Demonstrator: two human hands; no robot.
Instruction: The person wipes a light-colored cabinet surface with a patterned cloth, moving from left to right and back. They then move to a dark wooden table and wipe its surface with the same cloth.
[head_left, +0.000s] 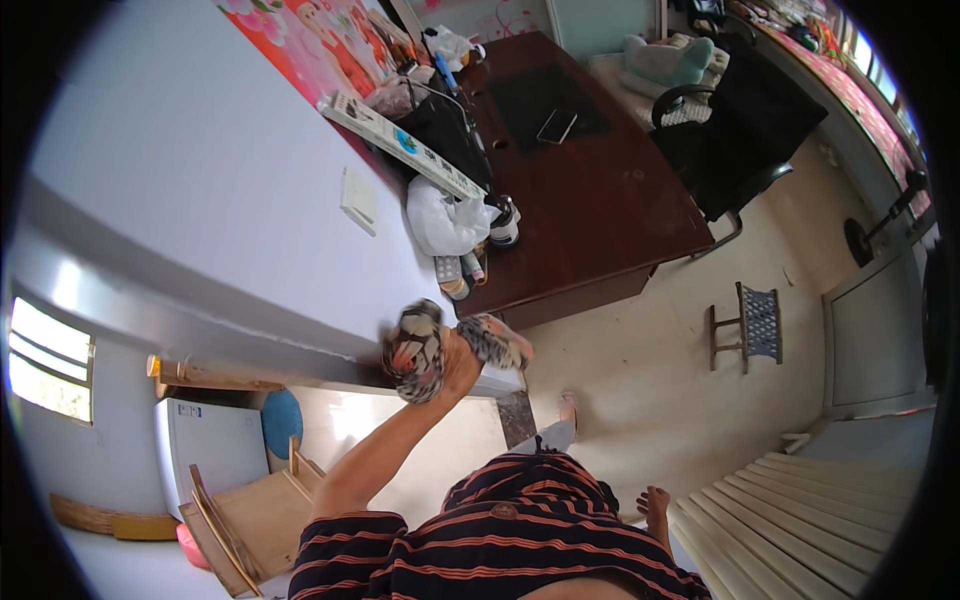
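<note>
My left hand (459, 367) is raised in front of me, near the wall's end and the near corner of the desk. It grips a bunched patterned cloth (417, 351) in black, cream and orange, which bulges out on both sides of the fist and looks blurred. Low at my right side hangs my right hand (655, 504), with nothing in it and its fingers somewhat apart. Beyond the cloth stands a dark reddish-brown wooden desk (592, 225). A smartphone (557, 126) lies on its far part.
Along the wall, the desk bears a white plastic bag (446, 217), a long printed box (405, 146) and a dark-capped bottle (505, 225). A black office chair (739, 127) stands at the desk's right. On the floor is a folding stool (761, 324); a white radiator (780, 517) is at lower right.
</note>
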